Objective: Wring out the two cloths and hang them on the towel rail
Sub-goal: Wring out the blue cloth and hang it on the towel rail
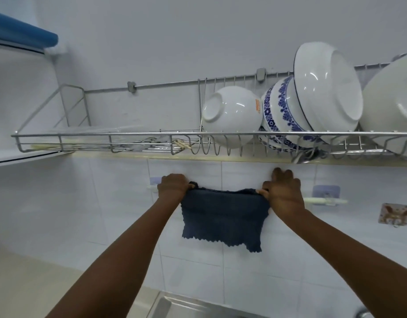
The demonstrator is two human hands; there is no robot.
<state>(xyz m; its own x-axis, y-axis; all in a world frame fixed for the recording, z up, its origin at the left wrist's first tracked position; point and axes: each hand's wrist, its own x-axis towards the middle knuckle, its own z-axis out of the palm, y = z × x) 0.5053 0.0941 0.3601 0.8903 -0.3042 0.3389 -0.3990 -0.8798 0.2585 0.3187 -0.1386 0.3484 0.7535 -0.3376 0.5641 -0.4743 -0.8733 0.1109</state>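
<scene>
left hand [172, 185] and right hand [284, 191] pinching dark blue cloth [223, 216] top corners

Bowls [232, 113] on wire rack [129, 134]

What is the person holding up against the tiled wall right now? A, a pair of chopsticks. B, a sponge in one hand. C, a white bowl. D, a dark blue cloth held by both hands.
D: the left hand and right hand each pinch a top corner of the dark blue cloth, which hangs spread at the towel rail.
</scene>
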